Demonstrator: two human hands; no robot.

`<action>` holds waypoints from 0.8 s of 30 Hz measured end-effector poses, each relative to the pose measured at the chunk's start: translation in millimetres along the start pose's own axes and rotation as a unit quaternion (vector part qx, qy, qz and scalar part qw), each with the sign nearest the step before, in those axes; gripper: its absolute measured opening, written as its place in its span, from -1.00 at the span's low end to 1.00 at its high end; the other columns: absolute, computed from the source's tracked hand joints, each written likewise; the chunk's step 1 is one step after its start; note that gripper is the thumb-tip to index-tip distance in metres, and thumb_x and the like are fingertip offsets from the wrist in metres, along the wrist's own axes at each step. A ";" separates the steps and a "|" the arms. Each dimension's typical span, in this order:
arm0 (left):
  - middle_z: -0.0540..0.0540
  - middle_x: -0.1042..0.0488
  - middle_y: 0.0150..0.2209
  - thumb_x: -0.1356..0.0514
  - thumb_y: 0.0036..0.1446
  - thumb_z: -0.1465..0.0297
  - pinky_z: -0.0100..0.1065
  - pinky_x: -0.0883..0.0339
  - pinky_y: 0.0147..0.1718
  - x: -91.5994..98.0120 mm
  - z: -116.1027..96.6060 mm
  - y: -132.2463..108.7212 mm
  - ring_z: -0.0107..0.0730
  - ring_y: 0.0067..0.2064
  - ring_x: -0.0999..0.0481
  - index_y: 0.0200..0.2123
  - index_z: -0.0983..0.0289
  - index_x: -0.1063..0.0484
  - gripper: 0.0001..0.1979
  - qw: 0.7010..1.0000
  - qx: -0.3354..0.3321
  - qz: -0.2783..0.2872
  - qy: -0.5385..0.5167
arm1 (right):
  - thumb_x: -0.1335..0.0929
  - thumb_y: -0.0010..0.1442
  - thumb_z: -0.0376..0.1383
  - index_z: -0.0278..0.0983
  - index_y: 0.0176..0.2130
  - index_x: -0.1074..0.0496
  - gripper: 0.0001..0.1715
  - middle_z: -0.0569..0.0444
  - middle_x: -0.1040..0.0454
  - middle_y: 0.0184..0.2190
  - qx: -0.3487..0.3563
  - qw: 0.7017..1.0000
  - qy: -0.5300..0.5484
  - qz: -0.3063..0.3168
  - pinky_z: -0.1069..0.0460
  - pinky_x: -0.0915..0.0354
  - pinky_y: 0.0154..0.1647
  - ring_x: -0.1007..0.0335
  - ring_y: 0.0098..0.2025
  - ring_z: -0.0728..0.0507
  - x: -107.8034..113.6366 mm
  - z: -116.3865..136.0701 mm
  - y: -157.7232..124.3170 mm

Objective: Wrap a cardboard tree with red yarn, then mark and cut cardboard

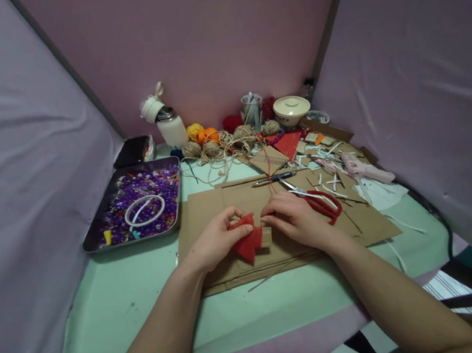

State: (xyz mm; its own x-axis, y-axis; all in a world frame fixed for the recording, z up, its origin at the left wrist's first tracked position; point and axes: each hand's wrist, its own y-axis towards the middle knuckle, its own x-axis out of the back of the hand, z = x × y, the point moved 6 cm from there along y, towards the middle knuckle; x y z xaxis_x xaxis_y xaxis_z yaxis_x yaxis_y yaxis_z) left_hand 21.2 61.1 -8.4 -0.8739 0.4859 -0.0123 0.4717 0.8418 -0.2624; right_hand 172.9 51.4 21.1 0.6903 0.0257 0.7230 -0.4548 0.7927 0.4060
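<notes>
Red piece [246, 252]: between the left fingers and thumb, just left of the right fingertips; probably light, with a soft, fibrous-looking face over a fairly stiff body.
Cardboard tab [267, 238]: juts out below the right fingertips; looks flat and firm, though hard pressing might crease it.
Best hold: the flat faces near the middle, I judge; the pointed corners could bend or fray.
Left hand [213, 241]: fingers closed in a pinch on the red piece.
Right hand [296, 219]: fingertips drawn close together by the piece's right edge; whether they grip anything, I cannot tell.
Red yarn [268, 164]: reaches down to the right fingers; likely limp, easily snagged.
Scissors [330, 206]: just right of the right fingers.
Cardboard sheet [213, 202]: beneath both sets of fingers, on the worktop [141, 290].
</notes>
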 end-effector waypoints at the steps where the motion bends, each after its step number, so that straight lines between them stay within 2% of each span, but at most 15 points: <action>1: -0.01 -0.46 -0.43 -0.25 -0.02 0.31 -0.47 -0.17 -0.48 0.0 0.1 0.0 -0.46 -0.43 -0.42 -0.31 0.27 -0.31 -0.77 1.000 0.002 0.002 -0.003 | -0.29 0.25 -0.27 -0.26 -0.33 -0.39 -0.86 0.05 -0.39 -0.41 -0.001 1.000 0.001 0.001 0.00 -0.16 -0.24 -0.26 -0.29 -0.10 -0.1 0.3 0.1; 6: -0.02 -0.46 -0.44 -0.27 -0.02 0.34 -0.48 -0.19 -0.47 0.8 -2.9 -0.6 -0.49 -0.44 -0.42 -0.32 0.26 -0.29 -0.77 0.999 -0.008 -0.013 -0.043 | -0.27 0.25 -0.29 -0.26 -0.33 -0.39 -0.86 0.05 -0.40 -0.40 -0.008 1.000 0.018 -0.007 0.01 -0.17 -0.24 -0.27 -0.30 -0.10 2.8 0.8 1.3; 11: -0.02 -0.47 -0.44 -0.33 -0.08 0.35 -0.47 -0.30 -0.45 1.7 -9.8 0.3 -0.50 -0.47 -0.45 -0.32 0.27 -0.29 -0.71 0.988 -0.032 -0.047 -0.145 | -0.22 0.26 -0.37 -0.26 -0.32 -0.38 -0.83 0.03 -0.41 -0.39 -0.011 1.000 0.020 -0.015 0.01 -0.17 -0.25 -0.28 -0.31 -0.10 3.9 -0.2 2.1; 14: -0.03 -0.48 -0.44 -0.35 -0.12 0.38 -0.47 -0.35 -0.46 7.5 -11.8 2.0 -0.52 -0.49 -0.45 -0.33 0.27 -0.28 -0.68 0.972 -0.041 -0.095 -0.210 | -0.22 0.26 -0.36 -0.26 -0.37 -0.36 -0.81 0.05 -0.40 -0.43 -0.008 1.000 -0.003 -0.003 0.03 -0.15 -0.29 -0.27 -0.35 -0.09 -1.6 0.3 1.7; 17: -0.03 -0.49 -0.44 -0.36 -0.15 0.40 -0.45 -0.39 -0.47 17.4 -9.4 3.8 -0.51 -0.50 -0.47 -0.33 0.27 -0.28 -0.66 0.952 -0.046 -0.162 -0.254 | -0.23 0.28 -0.32 -0.26 -0.32 -0.38 -0.83 0.05 -0.43 -0.41 0.007 0.999 -0.020 0.028 0.02 -0.14 -0.26 -0.29 -0.33 -0.09 -10.7 4.8 0.1; 20: -0.03 -0.49 -0.46 -0.36 -0.17 0.40 -0.46 -0.39 -0.47 23.4 -5.9 6.1 -0.51 -0.50 -0.47 -0.34 0.27 -0.28 -0.66 0.944 -0.054 -0.197 -0.259 | -0.22 0.28 -0.31 -0.26 -0.28 -0.39 -0.82 0.03 -0.43 -0.40 0.036 0.997 -0.043 0.060 0.00 -0.13 -0.22 -0.28 -0.30 -0.10 -17.7 12.6 -2.0; 24: -0.04 -0.50 -0.50 -0.35 -0.16 0.36 -0.46 -0.36 -0.49 25.7 -1.1 8.1 -0.50 -0.54 -0.46 -0.34 0.26 -0.26 -0.65 0.951 -0.063 -0.214 -0.213 | -0.19 0.30 -0.30 -0.27 -0.32 -0.38 -0.77 0.02 -0.40 -0.44 0.066 0.992 -0.082 0.075 0.00 -0.12 -0.25 -0.23 -0.32 -0.11 -19.9 19.4 -3.8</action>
State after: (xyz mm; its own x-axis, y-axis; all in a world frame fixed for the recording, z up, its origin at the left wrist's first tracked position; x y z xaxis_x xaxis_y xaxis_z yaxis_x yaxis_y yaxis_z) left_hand 2.7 80.7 -9.7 -0.9446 -0.0251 -0.3273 0.0479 0.9758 -0.2131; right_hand 150.0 36.0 16.0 0.5139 0.0302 0.8573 -0.6224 0.7009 0.3483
